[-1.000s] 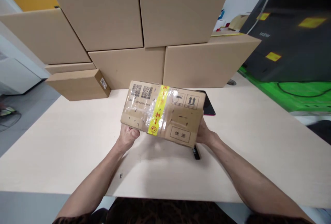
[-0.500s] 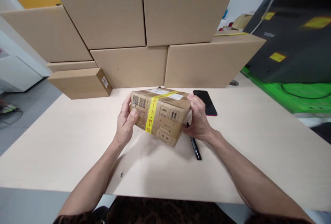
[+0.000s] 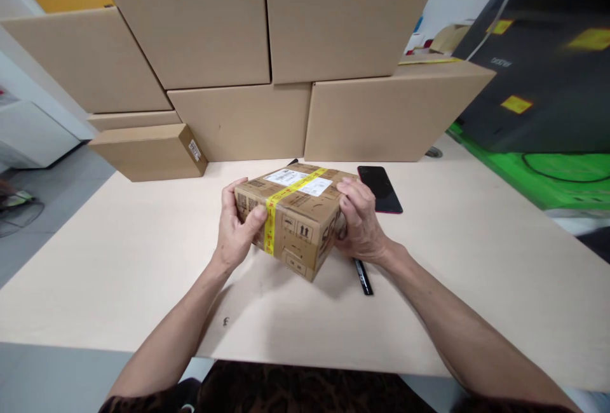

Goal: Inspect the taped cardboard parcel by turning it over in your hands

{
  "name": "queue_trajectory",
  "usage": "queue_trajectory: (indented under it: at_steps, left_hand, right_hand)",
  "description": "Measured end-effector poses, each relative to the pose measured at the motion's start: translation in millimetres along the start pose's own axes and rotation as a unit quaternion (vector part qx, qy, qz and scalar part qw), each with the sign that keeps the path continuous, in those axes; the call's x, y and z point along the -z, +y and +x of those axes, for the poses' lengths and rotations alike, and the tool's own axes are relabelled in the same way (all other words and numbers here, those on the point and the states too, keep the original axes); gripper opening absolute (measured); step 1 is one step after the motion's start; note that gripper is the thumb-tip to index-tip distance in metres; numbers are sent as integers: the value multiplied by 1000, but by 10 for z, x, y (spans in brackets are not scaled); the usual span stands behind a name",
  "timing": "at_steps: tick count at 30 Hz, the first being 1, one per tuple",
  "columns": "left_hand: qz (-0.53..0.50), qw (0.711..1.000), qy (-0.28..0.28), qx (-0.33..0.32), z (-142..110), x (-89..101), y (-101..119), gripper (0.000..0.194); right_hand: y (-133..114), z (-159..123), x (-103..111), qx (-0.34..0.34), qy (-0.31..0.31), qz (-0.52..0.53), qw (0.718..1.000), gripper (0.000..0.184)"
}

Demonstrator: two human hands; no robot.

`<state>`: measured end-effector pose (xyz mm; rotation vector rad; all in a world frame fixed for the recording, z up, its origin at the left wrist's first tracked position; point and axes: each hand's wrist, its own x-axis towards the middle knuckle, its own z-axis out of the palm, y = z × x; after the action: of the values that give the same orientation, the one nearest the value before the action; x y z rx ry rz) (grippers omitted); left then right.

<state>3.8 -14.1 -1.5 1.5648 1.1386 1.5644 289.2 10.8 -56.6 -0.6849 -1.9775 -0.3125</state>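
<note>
Between my two hands is a small brown cardboard box (image 3: pixel 300 235), tilted and raised over the table. Yellow printed tape runs across its top and down the near side, over a white label (image 3: pixel 314 185). My left hand (image 3: pixel 237 225) grips the left end, thumb on the near face. At the right end, my right hand (image 3: pixel 359 219) is closed on the box, with some fingers on its top edge. Partly hidden below my right hand lies a black, pen-like object (image 3: pixel 363 278). A dark phone-like slab (image 3: pixel 380 189) rests just beyond that hand.
Large cardboard boxes (image 3: pixel 238 122) are stacked along the back of the pale table (image 3: pixel 119 273). A flat carton (image 3: pixel 143 154) stands at the back left. To the right is a dark panel (image 3: pixel 538 82) with yellow stickers above a green surface (image 3: pixel 562 178).
The small box has tipped so that more of its top and label shows, and has turned slightly. Both hands moved with it, still gripping its ends.
</note>
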Motion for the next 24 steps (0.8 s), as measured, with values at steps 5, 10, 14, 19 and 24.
queue_trajectory:
  at_steps: [5,10,14,19,24]
  left_hand:
    - [49,998,-30,-23,-6,41,-81,87]
    - [226,949,-29,-219,-38,18,-171,86]
    - [303,876,-64,-370,-127,-102,-146,91]
    - [319,808,-93,-486,-261,-250,-32,88]
    - [322,769,-112,-540,-328,-286,12,76]
  right_hand:
    - [-43,27,2,4,6,-28,1000,111]
    - [-77,67,14,33,22,-57,998,113]
    - [-104,96,28,32,25,-67,997,111]
    - [-98,118,39,15,31,-67,997,111]
    - [-90,129,52,31,27,-57,998,112]
